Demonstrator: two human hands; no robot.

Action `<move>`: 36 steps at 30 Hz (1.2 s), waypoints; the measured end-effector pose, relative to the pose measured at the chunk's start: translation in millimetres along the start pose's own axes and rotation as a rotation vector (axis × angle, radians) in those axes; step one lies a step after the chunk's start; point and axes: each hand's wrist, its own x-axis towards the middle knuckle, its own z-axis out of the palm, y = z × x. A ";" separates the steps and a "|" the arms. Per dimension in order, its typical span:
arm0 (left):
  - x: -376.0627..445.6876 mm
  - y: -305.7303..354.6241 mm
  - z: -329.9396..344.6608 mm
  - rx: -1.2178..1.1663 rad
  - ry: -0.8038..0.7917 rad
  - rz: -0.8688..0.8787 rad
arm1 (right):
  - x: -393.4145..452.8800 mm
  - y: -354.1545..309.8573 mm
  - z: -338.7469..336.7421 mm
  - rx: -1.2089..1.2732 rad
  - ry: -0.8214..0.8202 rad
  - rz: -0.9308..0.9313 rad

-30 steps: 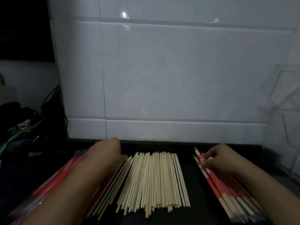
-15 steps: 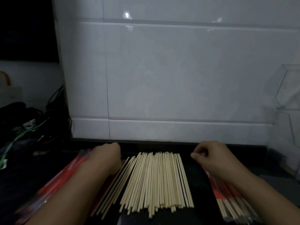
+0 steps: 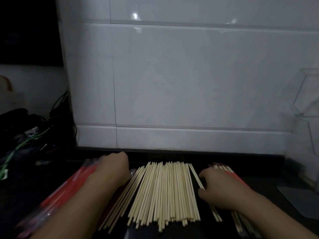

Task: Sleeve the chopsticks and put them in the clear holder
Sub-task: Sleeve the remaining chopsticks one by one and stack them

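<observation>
On the dark worktop (image 3: 259, 183) the right hand (image 3: 222, 190) has left the sleeved pile (image 3: 231, 175) and pinches a bare pair off the loose chopsticks (image 3: 165, 192), left hand (image 3: 112, 169)'s grip hidden on the red sleeves (image 3: 69, 188), clear holder (image 3: 309, 100) far right, next sleeving beginning.

A single view — a wide-angle camera worn on the person's head, looking forward and down from close above a dark counter (image 3: 259, 183). It faces a white tiled wall (image 3: 189, 83) squarely; the wall fills the upper and middle frame, its lines bowed by the lens. Both forearms enter from the bottom edge — the counter crosses only the lower third.
</observation>
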 end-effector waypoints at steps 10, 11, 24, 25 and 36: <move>0.2 1.7 -1.7 0.060 0.010 -0.033 | -4.2 -21.0 -4.6 -0.254 0.092 0.043; -0.2 1.8 -1.7 0.056 0.013 -0.034 | -5.2 -22.3 -5.0 -0.247 0.101 0.038; 6.3 0.4 -0.3 -0.044 -0.081 -0.017 | 11.7 7.0 5.2 0.369 0.044 0.068; 6.7 -0.7 0.6 -0.057 -0.074 -0.025 | 12.0 7.3 5.4 0.394 0.036 0.071; 4.3 -0.4 -1.7 0.038 -0.019 -0.088 | 13.1 9.6 5.7 0.411 0.033 0.070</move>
